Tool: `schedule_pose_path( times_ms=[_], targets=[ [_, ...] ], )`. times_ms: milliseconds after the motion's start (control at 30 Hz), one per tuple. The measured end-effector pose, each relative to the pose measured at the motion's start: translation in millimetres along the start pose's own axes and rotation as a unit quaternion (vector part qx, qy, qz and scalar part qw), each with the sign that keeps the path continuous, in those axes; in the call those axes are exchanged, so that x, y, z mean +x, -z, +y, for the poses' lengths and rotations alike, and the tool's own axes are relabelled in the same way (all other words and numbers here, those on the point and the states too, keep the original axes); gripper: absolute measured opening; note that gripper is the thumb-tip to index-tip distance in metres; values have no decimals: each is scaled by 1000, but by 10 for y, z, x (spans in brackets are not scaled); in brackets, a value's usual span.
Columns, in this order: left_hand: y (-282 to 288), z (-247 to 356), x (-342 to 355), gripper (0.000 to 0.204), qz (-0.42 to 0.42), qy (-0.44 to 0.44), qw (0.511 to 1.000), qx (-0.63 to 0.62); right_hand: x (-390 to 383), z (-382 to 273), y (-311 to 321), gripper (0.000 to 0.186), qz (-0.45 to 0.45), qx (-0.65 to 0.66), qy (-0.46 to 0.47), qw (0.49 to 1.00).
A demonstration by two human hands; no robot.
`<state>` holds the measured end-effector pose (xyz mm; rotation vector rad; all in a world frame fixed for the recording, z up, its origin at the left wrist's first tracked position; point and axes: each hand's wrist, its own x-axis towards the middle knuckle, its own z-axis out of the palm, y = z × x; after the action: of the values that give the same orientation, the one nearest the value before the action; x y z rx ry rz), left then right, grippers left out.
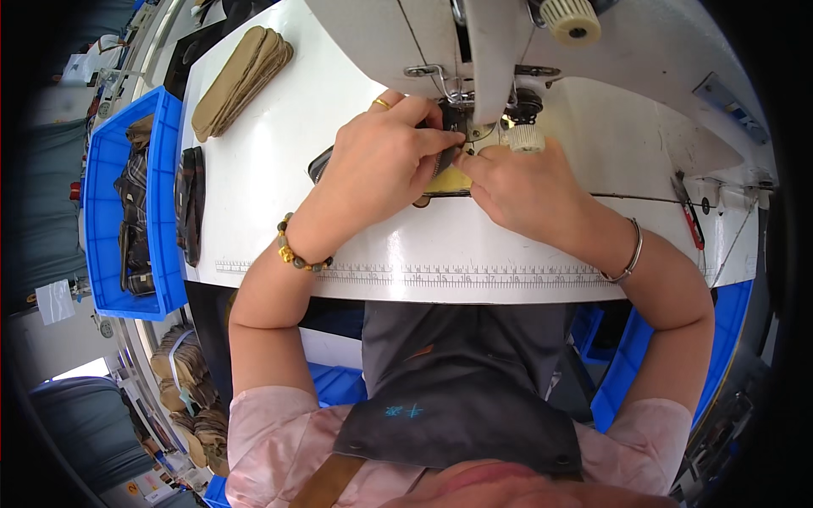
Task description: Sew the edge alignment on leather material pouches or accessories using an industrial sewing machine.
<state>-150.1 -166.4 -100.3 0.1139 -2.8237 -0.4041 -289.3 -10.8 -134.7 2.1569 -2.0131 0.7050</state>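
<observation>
Right at the grip, dark cloth [446, 158], caught between thumb and fingers of the left hand [381, 148]. Against its right edge, fingertips of the right hand [529, 182]; impossible to tell whether pinching or only pressing. Just below both, a yellow patch [455, 181]. Left hand nearer to the cloth, lying right over it; right hand only at the edge. A dark end [318, 164] visible just left of the left hand, perhaps of the same cloth; long axis, on that reading, slanting from there rightward and away. Just beyond the grip, the sewing machine head [494, 72]. Well apart to the left, a stack of tan pieces [241, 83].
</observation>
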Motion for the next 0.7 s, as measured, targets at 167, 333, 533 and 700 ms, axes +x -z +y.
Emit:
schedule_pose_path(
  times_ms=[167,333,533,700],
  targets=[
    [-47,-41,8,33,11,6,1000,12,20,25,-51,13,1,-41,-11,999],
    [-38,-41,28,29,7,18,999,43,24,40,-61,12,16,-48,-8,999],
    [9,-37,24,28,-15,7,999,43,37,70,-38,7,-16,-29,-17,999],
    [132,14,19,32,-65,11,996,53,31,72,1,6,-18,2,-31,999]
  ],
)
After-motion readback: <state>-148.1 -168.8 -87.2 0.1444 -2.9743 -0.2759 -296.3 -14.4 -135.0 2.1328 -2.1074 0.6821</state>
